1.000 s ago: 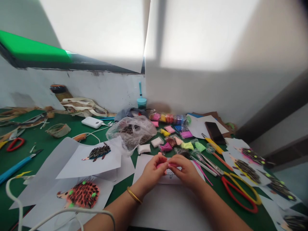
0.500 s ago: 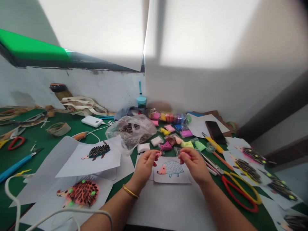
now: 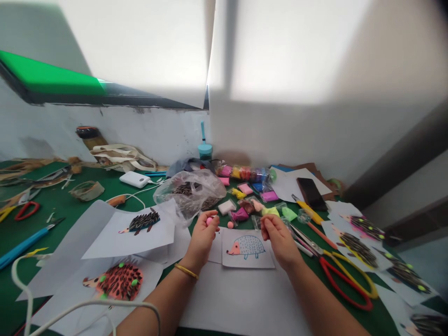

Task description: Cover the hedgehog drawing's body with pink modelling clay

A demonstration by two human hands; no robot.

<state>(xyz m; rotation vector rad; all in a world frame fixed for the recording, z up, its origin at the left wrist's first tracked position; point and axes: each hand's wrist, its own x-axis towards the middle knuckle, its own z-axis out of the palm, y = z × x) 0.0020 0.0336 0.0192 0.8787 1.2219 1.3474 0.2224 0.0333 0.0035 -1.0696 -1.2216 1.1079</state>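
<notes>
My left hand (image 3: 200,240) is closed on a small lump of pink modelling clay (image 3: 209,221), held near the left edge of a small card (image 3: 229,262). Drawn on that card is a hedgehog (image 3: 249,245) with a blue dotted body and a pink clay face. My right hand (image 3: 282,240) is over the card's right edge, thumb and fingers pressed together; whatever may be between them is hidden. Just beyond the card, between both hands, lies a little peach ball (image 3: 230,225). Packets of coloured clay, one of them purple (image 3: 240,214), lie behind it.
Scissors (image 3: 345,275) with red and yellow handles lie right of my right arm. A plastic bag of striped seeds (image 3: 191,189) stands behind my left hand. Seed-covered hedgehog pictures (image 3: 114,280) lie on both sides. A white cable (image 3: 87,308) crosses the lower left.
The pink clay that showed in my right hand is now out of sight there. A pink lump shows in my left hand, and the peach ball is visible beyond the card.
</notes>
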